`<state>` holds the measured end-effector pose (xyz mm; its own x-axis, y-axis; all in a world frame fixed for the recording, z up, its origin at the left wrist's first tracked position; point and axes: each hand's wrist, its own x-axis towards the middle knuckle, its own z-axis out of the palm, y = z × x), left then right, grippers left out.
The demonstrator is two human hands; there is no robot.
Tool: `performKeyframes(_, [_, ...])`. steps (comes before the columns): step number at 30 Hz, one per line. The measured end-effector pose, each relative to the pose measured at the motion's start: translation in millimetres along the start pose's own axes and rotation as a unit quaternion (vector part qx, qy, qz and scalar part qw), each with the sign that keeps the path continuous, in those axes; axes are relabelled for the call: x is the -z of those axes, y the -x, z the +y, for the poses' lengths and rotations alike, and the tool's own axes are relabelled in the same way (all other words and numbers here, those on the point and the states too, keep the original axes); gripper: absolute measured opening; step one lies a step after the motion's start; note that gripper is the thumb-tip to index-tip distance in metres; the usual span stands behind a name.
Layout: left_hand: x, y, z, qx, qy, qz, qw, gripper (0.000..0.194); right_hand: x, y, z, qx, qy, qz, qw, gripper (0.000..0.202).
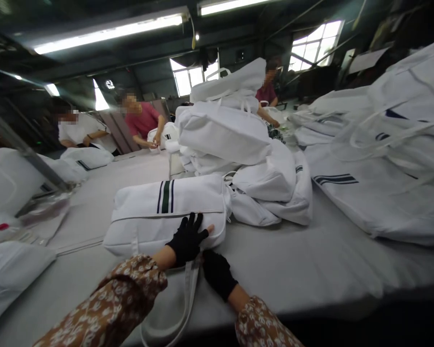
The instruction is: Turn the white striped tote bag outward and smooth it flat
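A white bag (137, 231) with a navy and green stripe band lies on its side on the covered table in front of me. My left hand (188, 239), in a black glove with bare fingertips, rests flat on the bag's near right part, fingers spread. Just below it, my right hand (219, 274), gloved the same way, is curled in at the bag's near edge; its fingertips are hidden. Between the two hands a white strap (190, 289) hangs from the bag and loops down towards the table's front edge.
A tall heap of white bags (224, 132) stands behind the striped bag. More bags (383, 193) are piled at the right, others (10, 274) at the left. Across the grey-white table (292, 270), several co-workers are present; one in a red shirt (144, 120) handles a bag.
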<state>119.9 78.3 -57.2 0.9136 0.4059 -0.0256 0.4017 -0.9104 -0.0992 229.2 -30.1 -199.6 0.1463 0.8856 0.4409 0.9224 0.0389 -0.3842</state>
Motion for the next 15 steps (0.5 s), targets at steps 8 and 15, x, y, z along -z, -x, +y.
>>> performKeyframes(8, [-31.5, 72, -21, 0.025, -0.070, 0.099, 0.992, 0.096, 7, 2, 16, 0.037, 0.008, 0.039, 0.999, 0.033])
performKeyframes(15, [-71.3, 52, -16, 0.076, -0.072, 0.213, 0.971, 0.076, -1, 5, 21, 0.034, 0.031, 0.057, 0.997, 0.037])
